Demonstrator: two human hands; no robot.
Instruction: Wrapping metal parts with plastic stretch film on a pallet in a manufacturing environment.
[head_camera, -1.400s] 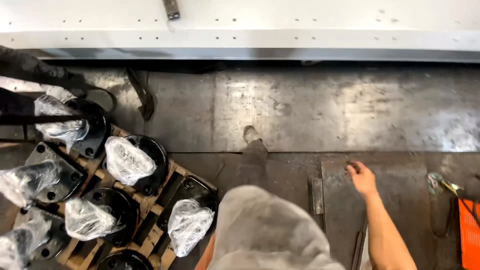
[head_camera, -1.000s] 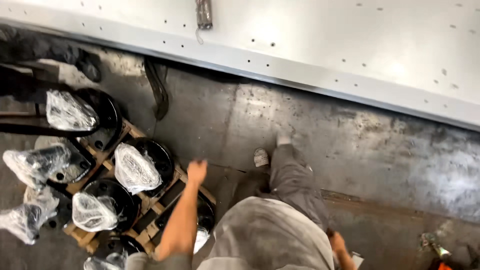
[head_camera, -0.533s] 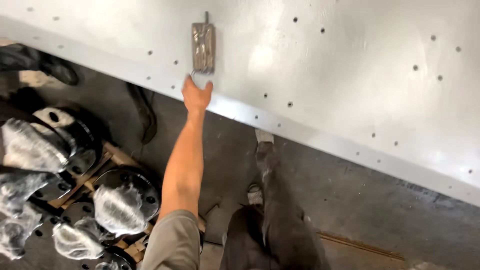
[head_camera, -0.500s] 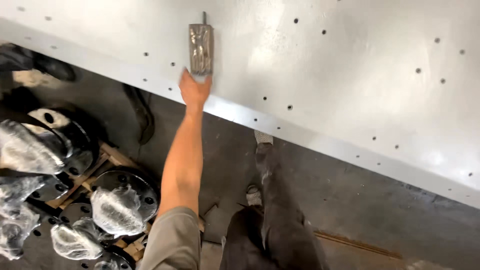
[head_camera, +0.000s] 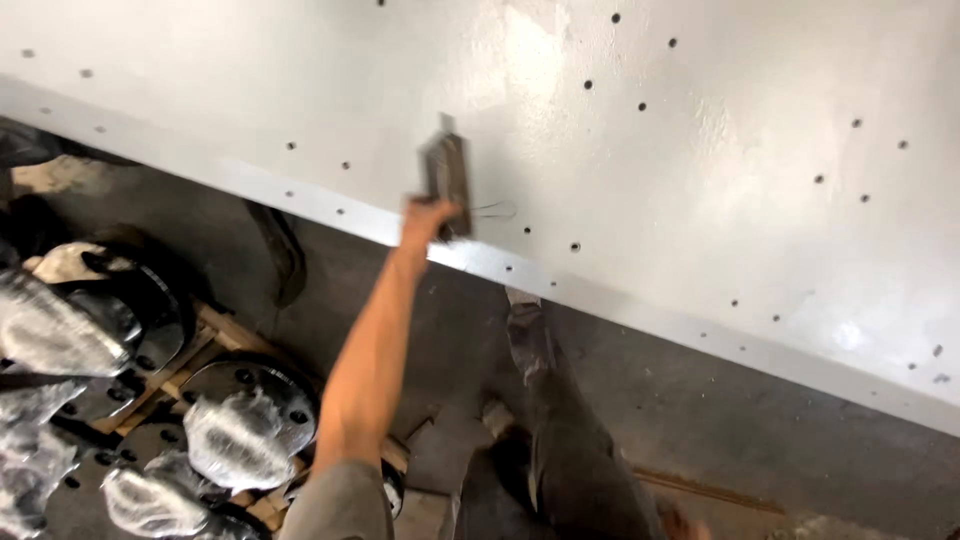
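Observation:
My left hand (head_camera: 428, 222) reaches up and forward, its fingers closed around the lower end of a dark metal tool (head_camera: 446, 178) lying on a large white-painted panel (head_camera: 700, 170) dotted with small holes. The tool is blurred, so its exact kind is unclear. My left arm stretches over the floor below the panel's edge. My right hand is out of view; only my dark trouser legs (head_camera: 560, 430) and shoes show beneath me.
At lower left a wooden pallet (head_camera: 230, 335) carries several black round metal flanges (head_camera: 250, 385), some wrapped in clear plastic (head_camera: 230, 440). The floor (head_camera: 760, 440) is dark, stained metal plate. The white panel's rim (head_camera: 620, 305) runs diagonally across the view.
My left hand rose from beside the pallet to the white panel and closed on the dark tool. The view has tilted upward and the right hand has dropped out of sight.

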